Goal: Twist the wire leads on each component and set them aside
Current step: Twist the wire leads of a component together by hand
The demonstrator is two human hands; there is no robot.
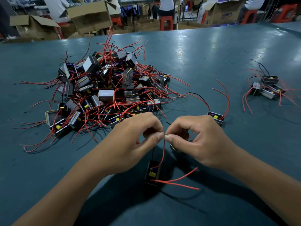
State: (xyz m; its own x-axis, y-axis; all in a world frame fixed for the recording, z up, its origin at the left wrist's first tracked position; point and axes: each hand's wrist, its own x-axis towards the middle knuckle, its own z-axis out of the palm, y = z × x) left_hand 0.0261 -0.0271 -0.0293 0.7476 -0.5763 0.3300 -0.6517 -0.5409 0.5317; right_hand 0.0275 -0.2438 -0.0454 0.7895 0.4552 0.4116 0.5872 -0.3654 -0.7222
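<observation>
A small black component with a yellow part hangs just above the green table below my hands. A red lead and a thin black lead rise from it to my fingertips. My left hand and my right hand meet thumb to thumb and pinch the lead ends between thumb and forefinger. Two more red leads trail from the component to the right. A big heap of like components with tangled red wires lies beyond my left hand.
One component with long red leads lies just past my right hand. A small group of components sits at the far right. Beyond the table's far edge stand cardboard boxes, red stools and seated people.
</observation>
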